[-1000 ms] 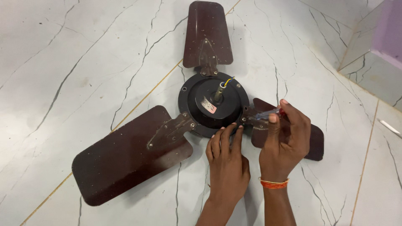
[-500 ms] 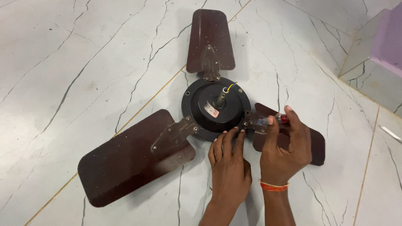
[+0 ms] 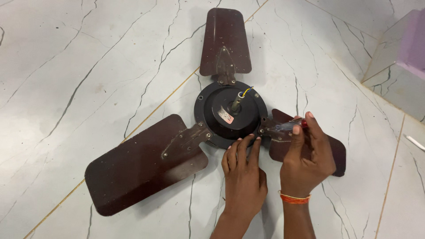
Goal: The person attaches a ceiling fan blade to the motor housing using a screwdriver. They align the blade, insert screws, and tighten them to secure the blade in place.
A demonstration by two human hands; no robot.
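Observation:
A dark brown ceiling fan lies on the marble floor, its round black motor housing (image 3: 230, 114) in the middle and three blades spreading out. My left hand (image 3: 242, 170) rests flat with its fingertips on the housing's near rim. My right hand (image 3: 307, 155) grips a screwdriver (image 3: 285, 126) with a clear and red handle. Its tip touches a screw on the bracket of the right blade (image 3: 333, 150), which my hand partly hides. An orange band circles my right wrist.
The large left blade (image 3: 141, 166) reaches toward the lower left and the far blade (image 3: 225, 42) points away. A raised marble step with a purple wall (image 3: 405, 62) stands at the upper right. A thin white object (image 3: 415, 142) lies at the right edge.
The view has shifted slightly, so the fan sits a little further right and higher. Both hands stay at the right blade's bracket, with the screwdriver still on the screw.

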